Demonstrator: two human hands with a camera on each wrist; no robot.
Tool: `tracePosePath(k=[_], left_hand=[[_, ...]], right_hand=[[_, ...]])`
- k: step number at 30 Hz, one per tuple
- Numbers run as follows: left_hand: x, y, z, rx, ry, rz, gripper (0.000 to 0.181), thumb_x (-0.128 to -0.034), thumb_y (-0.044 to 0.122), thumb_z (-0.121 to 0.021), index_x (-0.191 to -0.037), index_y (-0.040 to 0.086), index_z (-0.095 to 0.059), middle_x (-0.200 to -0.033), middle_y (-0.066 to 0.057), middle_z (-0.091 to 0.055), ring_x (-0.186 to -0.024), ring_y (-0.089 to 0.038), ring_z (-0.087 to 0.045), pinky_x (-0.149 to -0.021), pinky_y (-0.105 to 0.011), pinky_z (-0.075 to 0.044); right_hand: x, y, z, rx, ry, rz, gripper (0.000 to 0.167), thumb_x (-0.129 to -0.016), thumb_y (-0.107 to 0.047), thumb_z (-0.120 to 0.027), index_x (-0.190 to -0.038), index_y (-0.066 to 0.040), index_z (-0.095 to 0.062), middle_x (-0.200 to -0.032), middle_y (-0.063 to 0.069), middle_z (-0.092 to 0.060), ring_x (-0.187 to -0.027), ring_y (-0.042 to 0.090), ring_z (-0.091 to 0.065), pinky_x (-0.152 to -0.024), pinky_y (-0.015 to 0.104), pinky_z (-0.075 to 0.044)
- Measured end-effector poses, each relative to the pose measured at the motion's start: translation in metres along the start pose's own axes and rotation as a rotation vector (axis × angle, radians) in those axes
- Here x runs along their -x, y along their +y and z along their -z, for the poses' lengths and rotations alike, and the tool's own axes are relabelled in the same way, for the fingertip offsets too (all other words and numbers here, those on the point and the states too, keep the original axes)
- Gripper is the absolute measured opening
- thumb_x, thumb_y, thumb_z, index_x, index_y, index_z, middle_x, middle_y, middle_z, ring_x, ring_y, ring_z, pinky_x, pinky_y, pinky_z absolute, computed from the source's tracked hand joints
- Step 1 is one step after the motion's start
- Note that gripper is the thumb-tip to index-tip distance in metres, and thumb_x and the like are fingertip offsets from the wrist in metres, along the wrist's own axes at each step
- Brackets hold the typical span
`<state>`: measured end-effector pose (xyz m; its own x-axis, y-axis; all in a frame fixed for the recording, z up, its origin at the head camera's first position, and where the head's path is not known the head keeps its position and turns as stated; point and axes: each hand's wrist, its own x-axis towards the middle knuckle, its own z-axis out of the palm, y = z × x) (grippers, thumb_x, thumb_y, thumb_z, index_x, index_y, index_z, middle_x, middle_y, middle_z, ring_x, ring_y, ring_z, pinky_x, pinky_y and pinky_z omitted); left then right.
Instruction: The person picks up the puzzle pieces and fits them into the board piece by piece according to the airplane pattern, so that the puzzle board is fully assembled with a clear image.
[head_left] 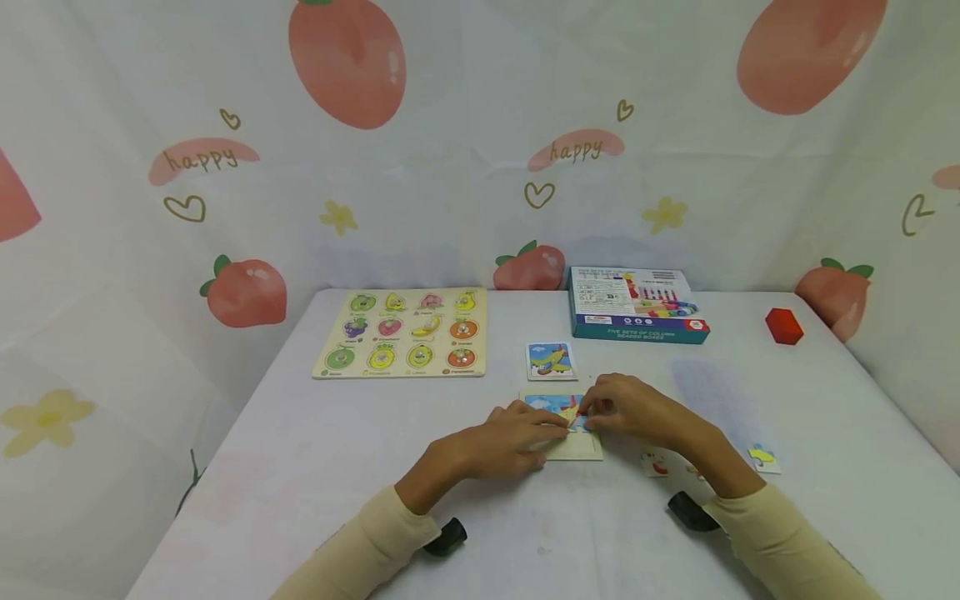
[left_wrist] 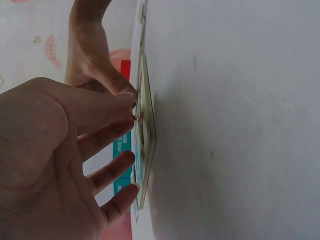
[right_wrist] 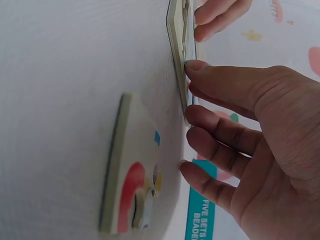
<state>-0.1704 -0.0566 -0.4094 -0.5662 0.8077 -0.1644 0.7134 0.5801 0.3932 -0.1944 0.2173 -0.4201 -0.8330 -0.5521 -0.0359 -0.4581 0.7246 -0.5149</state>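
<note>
A small wooden jigsaw tray [head_left: 573, 450] lies on the table with an airplane picture partly assembled in it. My left hand [head_left: 510, 437] rests its fingers on the tray's left side. In the left wrist view, that hand's thumb and spread fingertips [left_wrist: 125, 157] touch the board's face. From the right, my right hand [head_left: 630, 408] pinches a jigsaw piece at the picture with thumb and index finger; the fingers hide most of the piece. Its other fingers [right_wrist: 205, 145] are bent loosely. Just behind the tray lies an airplane picture card [head_left: 551, 362].
Loose jigsaw pieces lie at the right: a yellow-and-blue one [head_left: 763, 458] and a red-marked one [head_left: 655, 464], with another partly under my right forearm. Farther back are a fruit puzzle board [head_left: 480, 333], a teal beaded-toy box [head_left: 637, 336] and a red block [head_left: 784, 326].
</note>
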Motion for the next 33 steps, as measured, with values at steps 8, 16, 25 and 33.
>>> tracePosePath(k=[8,16,25,33], left_hand=[[-0.008,0.007,0.0,-0.013,-0.056,0.042,0.06,-0.1062,0.029,-0.062,-0.163,0.028,-0.044,-0.168,0.014,-0.039,-0.141,-0.02,-0.04,-0.103,-0.037,-0.04],[-0.009,0.007,0.001,-0.023,-0.078,0.066,0.062,-0.1065,0.032,-0.063,-0.165,0.03,-0.041,-0.169,0.016,-0.036,-0.143,-0.019,-0.039,-0.109,-0.043,-0.039],[-0.009,0.005,0.002,-0.016,-0.075,0.041,0.06,-0.1073,0.028,-0.062,-0.164,0.029,-0.043,-0.168,0.016,-0.038,-0.143,-0.018,-0.039,-0.103,-0.033,-0.04],[-0.009,-0.002,-0.001,0.066,-0.035,0.052,0.059,-0.1055,0.025,-0.065,-0.162,0.024,-0.047,-0.167,0.01,-0.043,-0.149,-0.02,-0.04,-0.115,-0.041,-0.04]], right_hand=[[0.0,0.0,-0.001,-0.02,-0.006,0.004,0.015,-0.096,-0.022,-0.079,-0.11,-0.016,-0.081,-0.098,-0.01,-0.067,-0.089,0.009,-0.057,-0.084,0.03,-0.054],[0.009,-0.001,0.003,0.069,-0.005,-0.003,0.026,-0.094,-0.029,-0.081,-0.115,-0.014,-0.081,-0.107,-0.006,-0.072,-0.103,0.017,-0.063,-0.094,0.043,-0.057],[0.043,0.007,0.009,0.054,-0.01,-0.105,0.034,-0.09,-0.038,-0.083,-0.117,-0.017,-0.081,-0.112,-0.008,-0.073,-0.11,0.02,-0.063,-0.093,0.044,-0.058],[0.071,0.012,0.011,0.086,0.007,-0.112,0.032,-0.087,-0.039,-0.086,-0.113,-0.021,-0.081,-0.113,-0.01,-0.071,-0.112,0.02,-0.061,-0.094,0.045,-0.056]])
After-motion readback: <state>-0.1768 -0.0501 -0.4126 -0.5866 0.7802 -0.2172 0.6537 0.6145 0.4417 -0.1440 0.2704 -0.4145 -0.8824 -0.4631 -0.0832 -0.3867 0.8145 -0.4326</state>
